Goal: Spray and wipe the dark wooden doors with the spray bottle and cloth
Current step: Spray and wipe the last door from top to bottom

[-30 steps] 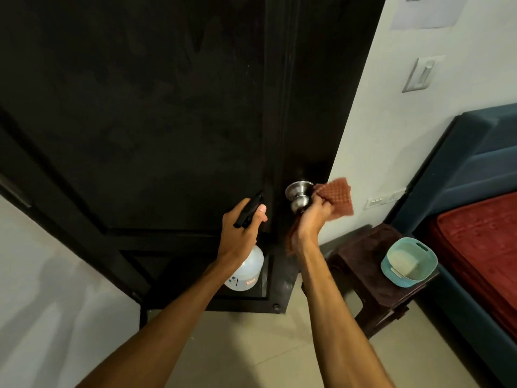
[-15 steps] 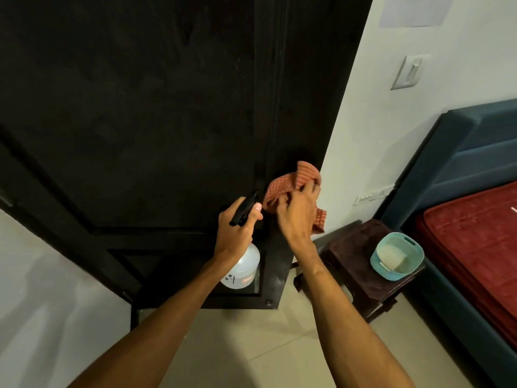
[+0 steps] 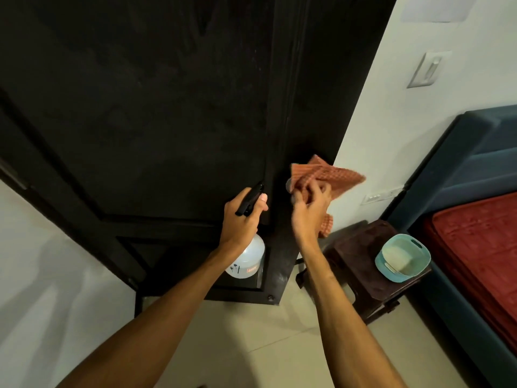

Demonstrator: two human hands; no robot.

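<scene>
Just ahead of my right hand [image 3: 309, 211], the cloth [image 3: 327, 175] is bunched against the right-hand edge of the dark door [image 3: 167, 107]. The fingers are curled into the orange check fabric and grip it. One loose corner flares out to the right past the door edge, over the pale wall [image 3: 391, 107], and another hangs below the wrist. What the cloth covers there I cannot tell.

To the left of that hand, close but apart from it, my left hand [image 3: 240, 219] grips the spray bottle [image 3: 247, 259] round its black trigger head. The white body hangs below the hand and the nozzle points up and forward at the door.

What matters, as I judge it, is the door's layout from these two grips. The tall edge stile [image 3: 279, 107] runs straight up and away from the cloth hand, so its long axis is vertical and wiping strokes should follow it upward. The wide main panel lies up and to the left of both hands, nearer the bottle hand than the cloth hand. So spraying that panel falls to the left hand with hardly any reach, while the right must cross leftward over the stile to wipe it.

Below and to the right of the cloth hand stands a dark stool [image 3: 361, 247] bearing a teal basin [image 3: 419, 247], well clear of either stroke.
</scene>
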